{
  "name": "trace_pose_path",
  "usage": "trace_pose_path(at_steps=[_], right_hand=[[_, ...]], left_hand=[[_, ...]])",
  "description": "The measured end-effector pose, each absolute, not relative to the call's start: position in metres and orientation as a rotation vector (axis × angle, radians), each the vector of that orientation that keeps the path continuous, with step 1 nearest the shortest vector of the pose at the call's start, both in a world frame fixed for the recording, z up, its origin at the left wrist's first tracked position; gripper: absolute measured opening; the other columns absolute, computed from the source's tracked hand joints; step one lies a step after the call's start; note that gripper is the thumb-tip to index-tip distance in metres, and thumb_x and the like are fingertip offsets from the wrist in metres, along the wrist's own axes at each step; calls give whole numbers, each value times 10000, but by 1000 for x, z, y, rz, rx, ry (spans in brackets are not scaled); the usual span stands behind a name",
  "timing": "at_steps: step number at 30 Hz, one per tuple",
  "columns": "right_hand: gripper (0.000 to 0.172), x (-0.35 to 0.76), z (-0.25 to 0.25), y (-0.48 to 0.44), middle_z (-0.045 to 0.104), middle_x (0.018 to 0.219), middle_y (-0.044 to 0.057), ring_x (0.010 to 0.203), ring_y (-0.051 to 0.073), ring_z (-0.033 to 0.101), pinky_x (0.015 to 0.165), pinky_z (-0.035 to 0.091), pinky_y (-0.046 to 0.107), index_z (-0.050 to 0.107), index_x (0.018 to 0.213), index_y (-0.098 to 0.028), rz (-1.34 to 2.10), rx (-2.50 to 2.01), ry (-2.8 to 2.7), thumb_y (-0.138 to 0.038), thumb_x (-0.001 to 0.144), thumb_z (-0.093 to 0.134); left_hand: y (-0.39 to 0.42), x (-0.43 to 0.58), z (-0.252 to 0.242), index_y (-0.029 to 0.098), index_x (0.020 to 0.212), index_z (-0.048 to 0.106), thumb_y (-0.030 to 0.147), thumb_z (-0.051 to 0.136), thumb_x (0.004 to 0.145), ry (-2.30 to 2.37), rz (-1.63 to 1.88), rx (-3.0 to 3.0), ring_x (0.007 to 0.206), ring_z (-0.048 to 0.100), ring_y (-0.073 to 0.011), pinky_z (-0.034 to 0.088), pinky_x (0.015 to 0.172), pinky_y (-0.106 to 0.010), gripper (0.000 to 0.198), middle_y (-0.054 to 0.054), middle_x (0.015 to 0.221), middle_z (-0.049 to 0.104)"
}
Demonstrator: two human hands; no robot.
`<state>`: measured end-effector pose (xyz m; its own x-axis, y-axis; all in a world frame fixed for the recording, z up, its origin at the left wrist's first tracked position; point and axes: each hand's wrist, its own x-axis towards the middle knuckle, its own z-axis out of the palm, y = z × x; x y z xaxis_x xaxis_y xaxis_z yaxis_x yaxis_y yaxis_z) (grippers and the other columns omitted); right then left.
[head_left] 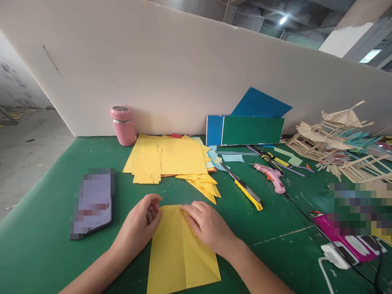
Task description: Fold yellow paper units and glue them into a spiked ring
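A yellow sheet of paper (171,249) lies on the green table in front of me, with a crease running down its middle. My left hand (143,216) is curled at the sheet's top left corner, its thumb against the edge and its fingers bent in. At the top right, my right hand (208,224) is closed on the paper, where the right side lifts and bends near the fingers. Part of the sheet's right edge is hidden under that hand. Just beyond lie folded yellow paper pieces (202,185) and a stack of yellow sheets (180,153).
A phone (94,200) lies left, a pink flask (123,126) behind it. To the right are a yellow utility knife (248,194), a pink glue gun (271,175) with its cord, a magenta power strip (346,237) and a wooden stick model (333,134). A pale partition (168,69) stands behind.
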<state>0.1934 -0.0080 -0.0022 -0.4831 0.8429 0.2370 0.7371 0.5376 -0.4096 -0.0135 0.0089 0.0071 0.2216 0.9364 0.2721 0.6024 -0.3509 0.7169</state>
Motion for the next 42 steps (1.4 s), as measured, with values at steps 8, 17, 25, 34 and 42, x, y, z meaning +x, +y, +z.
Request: trace_pose_path(at_steps=[8, 17, 25, 34, 42], right_hand=[[351, 192, -4, -9, 622, 949, 85, 871, 221, 585, 736, 531, 366, 510, 1270, -175, 373, -1347, -2381, -142, 948, 374], [362, 193, -2, -9, 598, 877, 78, 808, 215, 568, 681, 514, 340, 534, 1270, -157, 351, -1338, -2452, -121, 942, 386], [340, 193, -3, -9, 594, 872, 72, 804, 210, 557, 689, 509, 341, 534, 1264, -172, 382, -1332, -2428, -175, 965, 372], [329, 193, -3, -9, 602, 878, 70, 808, 209, 568, 687, 516, 342, 552, 1248, -174, 399, -1346, -2405, -164, 960, 394], [324, 193, -4, -10, 605, 866, 64, 811, 202, 580, 684, 516, 328, 562, 1230, -197, 377, -1343, -2386, -170, 965, 377]], left_hand=[[11, -17, 9, 216, 867, 530, 300, 462, 783, 1434, 916, 2090, 508, 518, -125, 460, 458, -230, 137, 33, 617, 550], [14, -22, 6, 213, 803, 587, 335, 522, 788, 1458, 864, 2057, 520, 542, -126, 462, 460, -218, 139, 31, 604, 582], [8, -21, 7, 209, 820, 603, 207, 400, 893, 1153, 810, 2428, 698, 607, -150, 511, 612, -247, 216, -26, 796, 626], [16, -32, 14, 203, 862, 627, 174, 355, 956, 847, 667, 2710, 910, 625, -190, 534, 756, -291, 289, -67, 1013, 682], [19, -41, 11, 246, 1057, 682, 188, 367, 966, 720, 646, 2687, 957, 656, -195, 564, 829, -323, 333, -59, 1091, 705]])
